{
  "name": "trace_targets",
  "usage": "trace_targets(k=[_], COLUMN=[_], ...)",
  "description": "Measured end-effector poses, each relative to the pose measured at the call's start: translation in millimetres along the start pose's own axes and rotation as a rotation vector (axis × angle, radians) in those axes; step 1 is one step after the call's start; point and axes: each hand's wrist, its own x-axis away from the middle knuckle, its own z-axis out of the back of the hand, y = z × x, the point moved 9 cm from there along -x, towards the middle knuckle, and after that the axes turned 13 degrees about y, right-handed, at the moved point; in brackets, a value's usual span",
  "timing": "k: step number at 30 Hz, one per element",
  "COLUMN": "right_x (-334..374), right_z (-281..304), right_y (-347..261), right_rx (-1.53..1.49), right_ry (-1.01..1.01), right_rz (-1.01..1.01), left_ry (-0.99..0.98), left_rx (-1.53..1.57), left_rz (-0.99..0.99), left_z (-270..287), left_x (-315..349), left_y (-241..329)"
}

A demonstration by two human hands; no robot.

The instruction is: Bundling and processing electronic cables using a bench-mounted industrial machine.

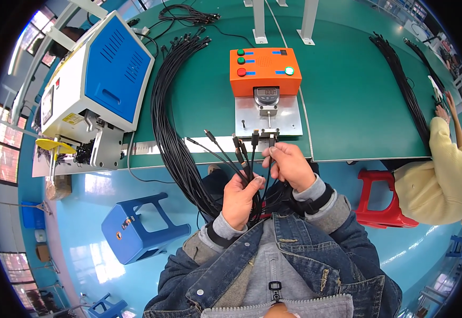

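My left hand (240,197) is closed round a bunch of black cables (248,168), whose plug ends fan out above the fingers. Beside it, my right hand (290,165) pinches one cable by its connector (272,142), thumb against fingertips. That connector is at the front edge of a metal fixture (244,114); whether it is seated in the fixture I cannot tell. Behind the fixture stands an orange box (265,71) with green and red buttons, one of them lit. A small digital gauge (266,95) is mounted below the box front.
A long bundle of black cables (163,100) hangs over the table edge on the left, near a blue-and-white machine (101,74). More cables (400,79) lie at right, where a person in a yellow top (432,175) works. Stools, blue (135,228) and red (366,199), stand below.
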Motion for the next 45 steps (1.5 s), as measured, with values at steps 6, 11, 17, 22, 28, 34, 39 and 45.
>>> trace_targets(k=[6,11,17,22,28,34,39,45], right_x=[0.9,-0.3,-2.2,-4.0,-6.9,-5.8,-4.8,41.7], right_z=[-1.6,2.1,3.5,3.7,2.8,2.2,2.4,8.2], right_y=[2.3,2.9,-1.3,-7.2,-4.1,-5.5,-9.0,-54.7], right_rx=[-0.101,-0.085,-0.082,-0.05,-0.051,-0.057,0.009,0.937], right_ry=[0.009,0.035,0.06,0.096,0.079,0.069,0.07,0.347], right_rz=[-0.08,-0.063,-0.021,0.013,0.007,0.002,0.036,0.869], left_ry=[-0.021,-0.057,-0.072,-0.06,-0.05,-0.043,-0.024,-0.084], left_rx=[0.028,0.044,0.055,0.048,0.028,0.035,0.033,0.058], left_rz=[0.023,0.012,0.01,0.005,0.037,0.057,0.094,0.12], left_z=[-4.0,-7.1,-10.6,-10.9,-9.6,-8.4,-6.4,-9.7], left_x=[4.0,5.9,6.6,6.9,8.1,8.1,8.7,8.7], left_y=[5.6,8.8,11.7,14.2,12.5,11.9,10.2,7.0])
